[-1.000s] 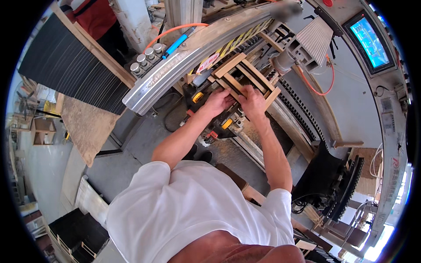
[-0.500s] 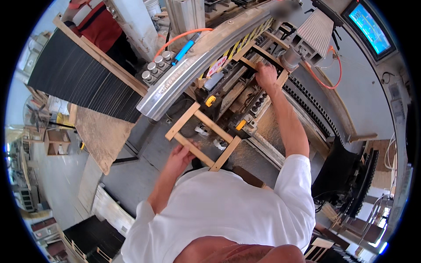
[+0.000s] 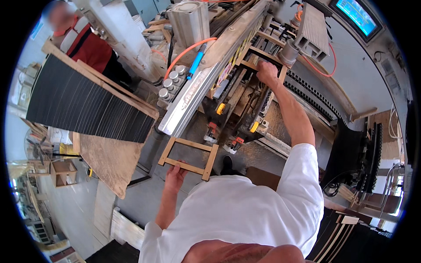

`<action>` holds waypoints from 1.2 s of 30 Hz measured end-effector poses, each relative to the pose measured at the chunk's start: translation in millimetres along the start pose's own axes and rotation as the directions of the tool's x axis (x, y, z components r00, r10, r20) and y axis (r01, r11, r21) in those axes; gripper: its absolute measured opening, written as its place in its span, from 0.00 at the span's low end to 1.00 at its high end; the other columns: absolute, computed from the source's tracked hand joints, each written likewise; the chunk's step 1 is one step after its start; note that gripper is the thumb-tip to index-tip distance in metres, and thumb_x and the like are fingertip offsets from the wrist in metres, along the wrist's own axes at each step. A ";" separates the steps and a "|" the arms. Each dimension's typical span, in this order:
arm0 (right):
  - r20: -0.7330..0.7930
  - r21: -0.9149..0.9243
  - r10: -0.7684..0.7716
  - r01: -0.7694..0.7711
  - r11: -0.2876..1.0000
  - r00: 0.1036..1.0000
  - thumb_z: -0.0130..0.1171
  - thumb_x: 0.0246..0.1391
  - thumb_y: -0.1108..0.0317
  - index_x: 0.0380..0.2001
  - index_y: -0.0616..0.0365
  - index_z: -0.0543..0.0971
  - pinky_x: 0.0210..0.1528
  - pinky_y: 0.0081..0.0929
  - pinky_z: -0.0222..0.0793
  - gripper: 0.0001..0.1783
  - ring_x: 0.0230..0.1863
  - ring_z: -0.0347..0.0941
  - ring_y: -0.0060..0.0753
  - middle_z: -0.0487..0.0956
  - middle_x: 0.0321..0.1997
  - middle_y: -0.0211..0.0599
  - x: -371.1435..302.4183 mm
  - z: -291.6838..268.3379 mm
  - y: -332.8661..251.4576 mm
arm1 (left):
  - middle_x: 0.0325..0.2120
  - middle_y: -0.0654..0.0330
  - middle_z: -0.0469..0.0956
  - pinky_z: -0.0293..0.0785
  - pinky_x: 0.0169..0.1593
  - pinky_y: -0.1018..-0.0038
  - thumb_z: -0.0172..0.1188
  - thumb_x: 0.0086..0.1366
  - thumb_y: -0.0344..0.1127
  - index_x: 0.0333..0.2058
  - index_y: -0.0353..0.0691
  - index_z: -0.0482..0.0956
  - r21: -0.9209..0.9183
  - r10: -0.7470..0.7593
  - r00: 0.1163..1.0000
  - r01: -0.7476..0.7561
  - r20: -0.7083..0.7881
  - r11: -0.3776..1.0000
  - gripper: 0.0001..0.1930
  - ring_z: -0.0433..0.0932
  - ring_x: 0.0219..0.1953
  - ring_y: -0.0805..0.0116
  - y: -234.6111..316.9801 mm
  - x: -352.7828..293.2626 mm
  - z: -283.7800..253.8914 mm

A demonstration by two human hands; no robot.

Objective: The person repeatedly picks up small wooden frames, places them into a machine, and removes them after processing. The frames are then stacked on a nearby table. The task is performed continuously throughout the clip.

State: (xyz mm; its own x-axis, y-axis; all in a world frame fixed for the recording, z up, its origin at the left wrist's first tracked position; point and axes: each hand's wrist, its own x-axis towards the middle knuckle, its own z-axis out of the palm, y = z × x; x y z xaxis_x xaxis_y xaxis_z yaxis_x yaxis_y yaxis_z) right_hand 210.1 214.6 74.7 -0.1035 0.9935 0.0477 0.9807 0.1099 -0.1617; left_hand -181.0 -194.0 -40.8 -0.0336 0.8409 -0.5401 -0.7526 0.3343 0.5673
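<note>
My left hand (image 3: 176, 173) is closed on the near rail of a small wooden frame (image 3: 188, 168), held in the air left of the machine. Four-sided and open in the middle, this frame has two rails between two longer end pieces. Farther off, my right hand (image 3: 267, 73) is closed at a second wooden frame (image 3: 250, 65), which sits among the machine's clamps and rails. Its fingertips are partly hidden, but they appear to grip that frame's near side.
The machine's metal beam (image 3: 184, 103) carries a blue pen-shaped tool (image 3: 195, 65) and several round silver knobs. Yellow clamp parts (image 3: 220, 108) stick out at its front. A screen (image 3: 359, 17) hangs at upper right. Black strips (image 3: 83, 103) are stacked at left, near another person (image 3: 90, 48).
The frame in my left hand has swung to lie more level and moved lower and left. My right hand stays at the frame in the machine. The whole view has shifted somewhat.
</note>
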 end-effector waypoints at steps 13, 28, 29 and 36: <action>-0.074 -0.327 -0.159 0.126 0.936 0.985 0.55 0.44 0.70 0.32 0.55 0.79 0.48 0.35 0.61 0.09 0.44 0.73 0.41 0.81 0.35 0.40 39.7 6.3 8.1 | 0.44 0.58 0.76 0.74 0.51 0.66 0.57 0.64 0.36 0.46 0.38 0.72 0.023 0.010 0.998 -0.008 -0.062 1.000 0.14 0.75 0.48 0.62 -11.5 31.8 14.0; 0.086 -0.328 -0.150 0.170 0.929 0.985 0.55 0.44 0.76 0.33 0.54 0.78 0.50 0.48 0.63 0.11 0.45 0.75 0.47 0.80 0.36 0.42 126.2 -2.0 41.9 | 0.43 0.58 0.75 0.74 0.49 0.66 0.55 0.65 0.35 0.45 0.37 0.72 -0.061 0.078 0.974 -0.093 -0.211 0.994 0.12 0.76 0.46 0.62 -55.4 22.6 4.1; 0.076 -0.315 -0.154 0.170 0.934 0.985 0.55 0.43 0.75 0.34 0.54 0.78 0.50 0.48 0.64 0.11 0.44 0.75 0.47 0.80 0.37 0.43 128.3 -0.1 45.9 | 0.43 0.57 0.76 0.75 0.48 0.66 0.54 0.65 0.35 0.45 0.37 0.72 -0.045 0.077 0.973 -0.089 -0.219 0.995 0.12 0.76 0.46 0.62 -55.2 25.2 3.2; 0.018 -0.241 -0.208 0.206 0.948 0.978 0.58 0.44 0.72 0.33 0.54 0.78 0.44 0.50 0.66 0.09 0.41 0.76 0.50 0.79 0.36 0.43 144.5 20.1 74.8 | 0.42 0.57 0.76 0.76 0.43 0.71 0.55 0.65 0.35 0.45 0.37 0.70 0.031 0.049 0.961 -0.042 -0.274 0.999 0.12 0.77 0.43 0.65 -63.4 49.0 10.3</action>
State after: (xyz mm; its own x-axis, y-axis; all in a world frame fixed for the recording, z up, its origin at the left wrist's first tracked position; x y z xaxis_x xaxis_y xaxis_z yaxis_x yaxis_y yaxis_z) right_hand 265.1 367.0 49.7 -0.3085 0.9491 0.0631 0.9486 0.3022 0.0938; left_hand -128.1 -169.6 -96.8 -0.2491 0.7075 -0.6613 -0.7299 0.3117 0.6084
